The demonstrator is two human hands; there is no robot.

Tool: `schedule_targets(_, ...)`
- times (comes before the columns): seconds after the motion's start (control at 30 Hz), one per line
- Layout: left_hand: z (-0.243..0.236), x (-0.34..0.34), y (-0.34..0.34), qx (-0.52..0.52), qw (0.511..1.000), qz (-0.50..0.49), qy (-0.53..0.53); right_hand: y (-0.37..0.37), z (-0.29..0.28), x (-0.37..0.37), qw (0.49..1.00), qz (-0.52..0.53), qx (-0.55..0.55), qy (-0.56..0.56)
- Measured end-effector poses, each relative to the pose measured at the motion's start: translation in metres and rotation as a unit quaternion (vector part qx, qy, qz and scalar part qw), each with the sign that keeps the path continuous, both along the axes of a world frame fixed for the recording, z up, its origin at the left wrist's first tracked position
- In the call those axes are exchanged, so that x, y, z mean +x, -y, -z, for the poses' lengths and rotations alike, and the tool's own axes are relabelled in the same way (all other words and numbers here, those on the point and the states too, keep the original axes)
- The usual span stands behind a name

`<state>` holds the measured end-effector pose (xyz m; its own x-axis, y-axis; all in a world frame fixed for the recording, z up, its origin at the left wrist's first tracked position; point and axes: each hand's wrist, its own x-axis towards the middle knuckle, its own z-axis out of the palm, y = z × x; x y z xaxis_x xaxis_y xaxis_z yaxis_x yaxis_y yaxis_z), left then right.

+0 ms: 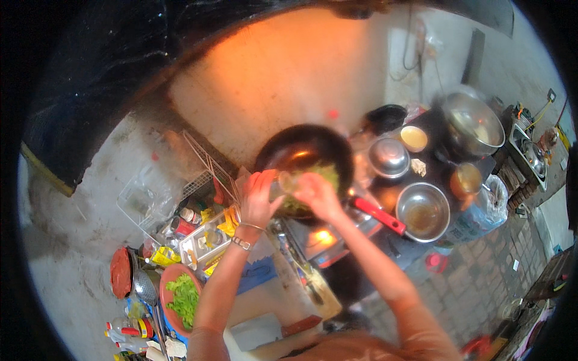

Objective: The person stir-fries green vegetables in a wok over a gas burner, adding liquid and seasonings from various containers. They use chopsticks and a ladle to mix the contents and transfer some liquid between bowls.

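Observation:
A dark wok (pixel 304 147) with a red handle (pixel 379 215) stands on the stove, chopped green vegetables (pixel 328 174) inside it. Over its near side my left hand (pixel 259 195) is closed round a small see-through jar (pixel 283 182), tilted toward the right. Close beside the jar's right end is my right hand (pixel 316 194), its fingers drawn together. Blur hides what, if anything, these fingers hold. Both hands cover part of the vegetables.
Right of the wok stand a steel bowl (pixel 422 201), a domed metal lid or bowl (pixel 389 157) and a large steel basin (pixel 472 123). On the left are a pink bowl of greens (pixel 182 298) and a seasoning tray (pixel 208 237). A cleaver (pixel 259 331) lies nearest me.

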<state>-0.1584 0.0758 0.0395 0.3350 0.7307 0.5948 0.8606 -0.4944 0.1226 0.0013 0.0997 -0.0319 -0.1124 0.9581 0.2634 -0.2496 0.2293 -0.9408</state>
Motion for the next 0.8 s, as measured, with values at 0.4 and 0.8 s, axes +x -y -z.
schedule_targets(0.4, 0.003, -0.01, 0.007, -0.029, 0.988, -0.048, 0.144, 0.004, -0.01, 0.0, 0.998, -0.013, 0.011, 0.06)
schedule_targets(0.8, 0.029, -0.032, 0.059, 0.035, 0.935, -0.154, 0.318, -0.054, 0.005, 0.0, 0.898, 0.07, 0.255, 0.353)
